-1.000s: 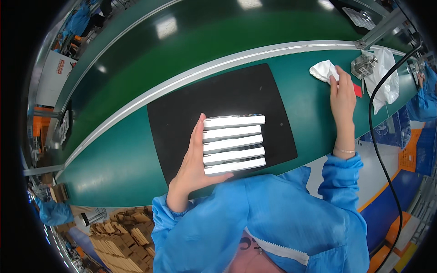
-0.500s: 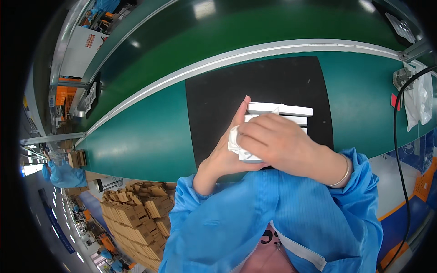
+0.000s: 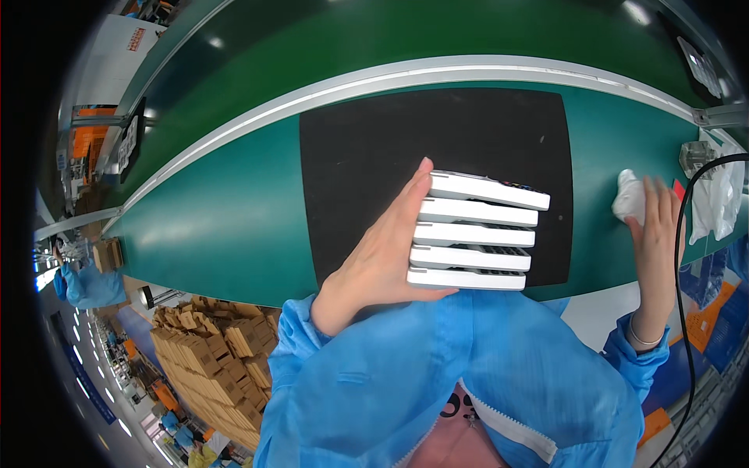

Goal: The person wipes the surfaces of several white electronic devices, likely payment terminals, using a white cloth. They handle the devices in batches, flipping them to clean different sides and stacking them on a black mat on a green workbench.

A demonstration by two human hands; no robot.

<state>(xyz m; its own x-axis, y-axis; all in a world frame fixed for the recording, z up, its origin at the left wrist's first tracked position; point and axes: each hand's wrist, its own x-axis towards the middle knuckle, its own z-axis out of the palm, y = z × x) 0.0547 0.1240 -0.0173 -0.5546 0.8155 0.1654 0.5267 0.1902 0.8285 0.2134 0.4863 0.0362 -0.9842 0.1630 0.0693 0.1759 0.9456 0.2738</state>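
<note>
Blue jacket [image 3: 367, 374]: close against the near edge of the counter [image 3: 211, 218].

Left hand [image 3: 378, 253]: clamped on five white slabs [image 3: 476, 234], thumb below the nearest, fingers up to the farthest one's left corner; spread wide, probably to squeeze the whole row at once and stop single pieces slipping.

White slabs: over the black mat [image 3: 367, 156], toward its near right corner. Long narrow sides up, left ends in the palm, right ends bare, likely for open access from above and the right. Resting on the mat or lifted clear: not possible to tell.

Right hand [image 3: 658, 226]: over the counter's right end, fingers blurred, at a crumpled white cloth [image 3: 629, 196]. Fingers together on the cloth or apart: not possible to tell.

Cloth: off the mat's right edge, seemingly kept within easy reach.

Red piece [image 3: 678, 189]: beside the black cable [image 3: 690, 312].

Clear container [image 3: 694, 158] and white bag [image 3: 722, 191]: near the counter's far right corner, probably out of the arms' way.

White rail [image 3: 484, 64]: along the counter's far edge.
</note>
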